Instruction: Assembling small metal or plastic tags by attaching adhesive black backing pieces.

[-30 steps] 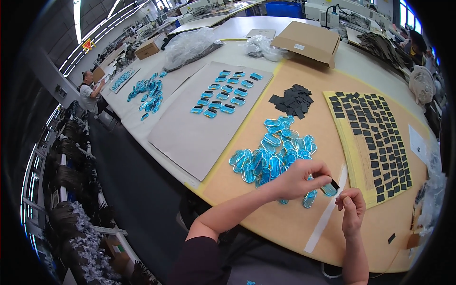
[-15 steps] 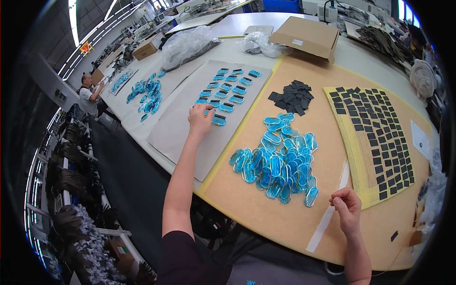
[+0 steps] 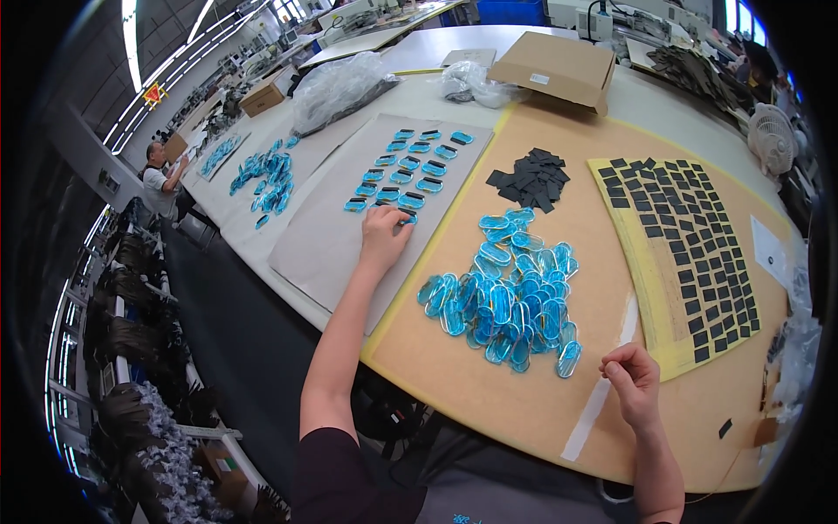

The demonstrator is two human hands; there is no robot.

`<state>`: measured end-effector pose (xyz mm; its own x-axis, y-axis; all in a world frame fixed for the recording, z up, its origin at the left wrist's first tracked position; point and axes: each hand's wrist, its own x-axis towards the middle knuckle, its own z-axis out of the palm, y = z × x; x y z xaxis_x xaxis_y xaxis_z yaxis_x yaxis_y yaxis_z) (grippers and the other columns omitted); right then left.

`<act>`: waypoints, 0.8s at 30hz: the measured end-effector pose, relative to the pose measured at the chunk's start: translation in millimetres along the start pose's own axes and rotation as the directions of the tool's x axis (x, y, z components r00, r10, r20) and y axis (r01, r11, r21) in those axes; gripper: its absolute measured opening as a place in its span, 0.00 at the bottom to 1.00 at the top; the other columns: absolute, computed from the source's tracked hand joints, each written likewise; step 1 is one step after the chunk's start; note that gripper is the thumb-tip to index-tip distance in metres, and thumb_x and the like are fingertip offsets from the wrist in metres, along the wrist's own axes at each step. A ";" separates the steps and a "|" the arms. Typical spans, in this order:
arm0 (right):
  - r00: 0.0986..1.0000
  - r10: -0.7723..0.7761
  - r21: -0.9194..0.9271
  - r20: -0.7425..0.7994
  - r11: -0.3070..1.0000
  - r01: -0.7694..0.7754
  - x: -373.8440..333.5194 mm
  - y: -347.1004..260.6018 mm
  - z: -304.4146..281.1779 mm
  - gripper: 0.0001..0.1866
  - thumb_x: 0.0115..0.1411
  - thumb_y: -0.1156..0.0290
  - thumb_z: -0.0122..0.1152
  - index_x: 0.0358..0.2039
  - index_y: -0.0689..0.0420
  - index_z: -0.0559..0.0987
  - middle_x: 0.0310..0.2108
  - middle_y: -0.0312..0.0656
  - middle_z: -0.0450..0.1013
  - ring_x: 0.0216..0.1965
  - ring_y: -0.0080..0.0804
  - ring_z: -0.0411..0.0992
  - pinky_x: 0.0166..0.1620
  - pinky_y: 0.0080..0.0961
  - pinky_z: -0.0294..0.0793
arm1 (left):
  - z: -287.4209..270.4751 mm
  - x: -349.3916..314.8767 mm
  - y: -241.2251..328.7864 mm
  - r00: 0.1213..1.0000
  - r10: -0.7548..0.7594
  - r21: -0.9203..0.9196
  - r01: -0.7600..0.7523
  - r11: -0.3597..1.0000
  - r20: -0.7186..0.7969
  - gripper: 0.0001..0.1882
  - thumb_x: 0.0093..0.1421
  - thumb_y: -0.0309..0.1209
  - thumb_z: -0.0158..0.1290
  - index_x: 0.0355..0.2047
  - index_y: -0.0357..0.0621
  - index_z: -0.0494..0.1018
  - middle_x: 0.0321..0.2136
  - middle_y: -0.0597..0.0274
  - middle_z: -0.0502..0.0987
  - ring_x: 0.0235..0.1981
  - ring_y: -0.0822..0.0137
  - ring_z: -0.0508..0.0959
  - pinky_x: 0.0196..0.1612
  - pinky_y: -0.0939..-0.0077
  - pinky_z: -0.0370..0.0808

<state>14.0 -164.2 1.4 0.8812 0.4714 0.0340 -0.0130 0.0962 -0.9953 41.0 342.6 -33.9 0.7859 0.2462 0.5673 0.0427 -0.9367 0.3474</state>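
Observation:
My left hand (image 3: 387,237) reaches over a grey board (image 3: 345,258), its fingers closed at a blue oval piece (image 3: 409,219) in the nearest row. The fingers partly cover this piece. Farther up the board, blue ovals with black strips (image 3: 401,176) lie in rows. My right hand (image 3: 632,380) is above the tan tabletop, thumb and fingers pinched together; whether anything small is between them cannot be made out. To its left lies a heap of clear-and-blue ovals (image 3: 515,301), with a pile of black fabric patches (image 3: 531,179) behind.
On the right, a yellow-edged board (image 3: 650,262) carries rows of black squares. A cardboard box (image 3: 554,70) and plastic bags (image 3: 340,92) stand at the back. More blue ovals (image 3: 266,179) lie at the left. A seated person (image 3: 163,181) is at the far left.
My left hand has shifted right along the nearest row, from the left oval to the one at its right end. My right hand stays almost in place, still pinched.

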 end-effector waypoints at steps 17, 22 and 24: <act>0.998 0.004 -0.036 -0.066 0.999 -0.006 -8.0 0.4 -4.0 0.04 0.60 0.76 0.59 0.35 0.62 0.77 0.29 0.34 0.75 0.31 0.18 0.71 0.37 0.15 0.70 | -10.5 1.5 -3.2 0.993 -0.033 0.040 0.029 0.999 0.113 0.08 0.54 0.33 0.59 0.35 0.50 0.80 0.41 0.66 0.79 0.47 0.68 0.75 0.53 0.66 0.57; 0.996 -0.081 -0.207 0.029 0.975 0.086 1.9 0.8 -4.7 0.06 0.61 0.72 0.60 0.35 0.62 0.79 0.28 0.31 0.74 0.26 0.14 0.66 0.31 0.15 0.66 | -20.4 -7.2 -25.6 0.989 -0.057 -0.025 0.061 0.998 0.138 0.08 0.54 0.32 0.58 0.35 0.49 0.79 0.43 0.66 0.78 0.48 0.67 0.75 0.53 0.64 0.57; 0.997 -0.045 -0.157 0.070 0.986 0.056 1.6 2.1 -6.5 0.07 0.61 0.70 0.60 0.35 0.60 0.79 0.27 0.30 0.74 0.25 0.13 0.65 0.29 0.14 0.65 | -20.3 -4.1 -14.6 0.984 -0.088 -0.019 0.092 0.996 0.157 0.08 0.54 0.29 0.58 0.35 0.45 0.79 0.44 0.61 0.77 0.49 0.64 0.74 0.54 0.65 0.60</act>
<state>18.4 -169.0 -1.2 0.8458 0.5266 0.0854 0.1105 -0.0163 -0.9937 24.6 360.3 -26.1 0.8661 0.2852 0.4105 0.1027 -0.9053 0.4122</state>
